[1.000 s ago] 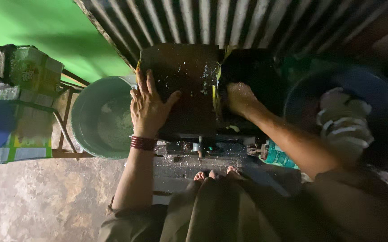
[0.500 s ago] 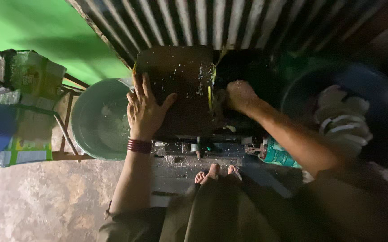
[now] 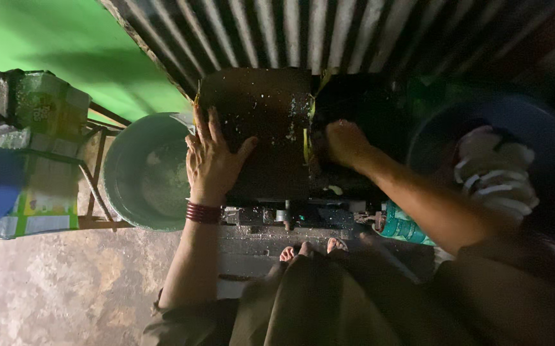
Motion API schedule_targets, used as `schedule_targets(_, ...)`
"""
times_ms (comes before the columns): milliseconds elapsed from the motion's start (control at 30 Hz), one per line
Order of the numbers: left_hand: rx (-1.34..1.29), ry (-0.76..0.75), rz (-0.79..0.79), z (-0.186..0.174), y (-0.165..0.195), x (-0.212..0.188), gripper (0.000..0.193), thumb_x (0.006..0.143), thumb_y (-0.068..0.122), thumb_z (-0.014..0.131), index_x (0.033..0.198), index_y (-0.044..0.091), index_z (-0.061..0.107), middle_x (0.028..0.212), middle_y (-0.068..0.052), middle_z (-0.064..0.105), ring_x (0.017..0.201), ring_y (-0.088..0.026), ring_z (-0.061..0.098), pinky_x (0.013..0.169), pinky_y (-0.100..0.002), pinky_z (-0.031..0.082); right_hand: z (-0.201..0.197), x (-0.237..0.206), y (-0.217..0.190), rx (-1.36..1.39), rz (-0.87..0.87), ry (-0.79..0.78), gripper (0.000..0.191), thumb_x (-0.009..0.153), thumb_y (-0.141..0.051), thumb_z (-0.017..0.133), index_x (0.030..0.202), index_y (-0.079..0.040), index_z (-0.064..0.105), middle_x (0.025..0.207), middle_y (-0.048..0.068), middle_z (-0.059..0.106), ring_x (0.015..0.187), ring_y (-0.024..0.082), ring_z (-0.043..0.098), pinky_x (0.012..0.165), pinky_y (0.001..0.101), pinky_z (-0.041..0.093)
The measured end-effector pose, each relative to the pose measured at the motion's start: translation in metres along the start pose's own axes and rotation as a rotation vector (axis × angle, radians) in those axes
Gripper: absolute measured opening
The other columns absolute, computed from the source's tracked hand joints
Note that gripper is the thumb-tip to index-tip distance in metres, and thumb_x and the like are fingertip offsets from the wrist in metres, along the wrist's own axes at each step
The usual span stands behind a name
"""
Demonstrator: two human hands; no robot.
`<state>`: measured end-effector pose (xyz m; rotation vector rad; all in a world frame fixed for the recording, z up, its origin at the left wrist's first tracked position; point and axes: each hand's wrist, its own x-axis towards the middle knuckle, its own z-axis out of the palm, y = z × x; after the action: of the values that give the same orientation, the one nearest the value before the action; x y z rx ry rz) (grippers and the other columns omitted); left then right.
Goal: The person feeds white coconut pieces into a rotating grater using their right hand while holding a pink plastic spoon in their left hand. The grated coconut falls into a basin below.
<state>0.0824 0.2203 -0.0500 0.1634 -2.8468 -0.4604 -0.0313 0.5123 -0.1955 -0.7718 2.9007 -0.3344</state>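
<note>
Left hand [image 3: 212, 160] flat, fingers spread wide, palm on left edge of dark slab [image 3: 261, 131]; grip holds nothing. Right hand [image 3: 345, 142] at 3 o'clock of slab, curled at its right edge by yellow strip [image 3: 307, 131]; grip contents too dark to tell. Grey basin [image 3: 146, 170] touching slab's 9 o'clock side. Corrugated wall [image 3: 303, 32] close at 12. Bare floor [image 3: 59, 288] open at 7.

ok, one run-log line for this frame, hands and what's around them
left hand: flat on dark slab | right hand: closed, at slab's right edge, contents unclear | grey basin: left of slab | blue tub: right
</note>
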Motion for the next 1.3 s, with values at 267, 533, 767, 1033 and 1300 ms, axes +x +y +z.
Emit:
schedule_targets(267,0.018,0.023,0.015,0.001,-0.001,0.0,0.104,0.086,0.066,0.072,0.158,0.002,0.033,0.168,-0.02,0.022,0.129,-0.052,0.049,0.103,-0.054,0.048,-0.017,-0.003,-0.015,0.02,-0.025,-0.037,0.031,0.073,-0.026,0.078,0.084,0.003,0.072,0.093,0.028,0.071,0.094,0.046,0.069,0.084,0.0542,0.056)
schedule_targets(533,0.026,-0.019,-0.011,0.005,-0.004,-0.004,0.106,0.087,0.07,0.072,0.16,0.004,0.032,0.169,-0.019,0.021,0.131,-0.056,0.045,0.103,-0.057,0.047,-0.023,-0.018,-0.012,0.086,0.024,-0.053,0.022,0.083,-0.019,0.072,0.096,-0.001,0.074,0.1,0.027,0.07,0.095,0.045,0.068,0.083,0.0533,0.057)
schedule_targets(767,0.011,0.029,0.017,0.01,-0.007,-0.003,0.103,0.088,0.066,0.072,0.158,0.0,0.033,0.169,-0.021,0.023,0.126,-0.053,0.051,0.099,-0.057,0.05,-0.017,-0.012,-0.01,0.25,0.152,-0.1,0.023,0.087,-0.018,0.065,0.104,-0.009,0.076,0.101,0.025,0.071,0.092,0.045,0.068,0.08,0.0541,0.056)
schedule_targets(1033,0.028,0.058,0.041,0.008,-0.007,-0.003,0.104,0.088,0.067,0.075,0.157,0.001,0.034,0.166,-0.022,0.026,0.126,-0.055,0.049,0.1,-0.056,0.049,0.002,-0.005,0.0,0.06,-0.094,0.152,0.028,0.079,-0.023,0.072,0.075,0.004,0.072,0.084,0.031,0.07,0.084,0.049,0.068,0.078,0.0561,0.056)
schedule_targets(1300,0.03,0.009,0.024,0.005,-0.005,-0.001,0.105,0.089,0.067,0.071,0.159,0.0,0.032,0.167,-0.022,0.022,0.122,-0.052,0.052,0.098,-0.054,0.052,-0.007,-0.001,-0.01,0.116,0.009,-0.025,0.028,0.08,-0.022,0.073,0.075,0.005,0.072,0.081,0.032,0.07,0.079,0.048,0.07,0.074,0.0555,0.058)
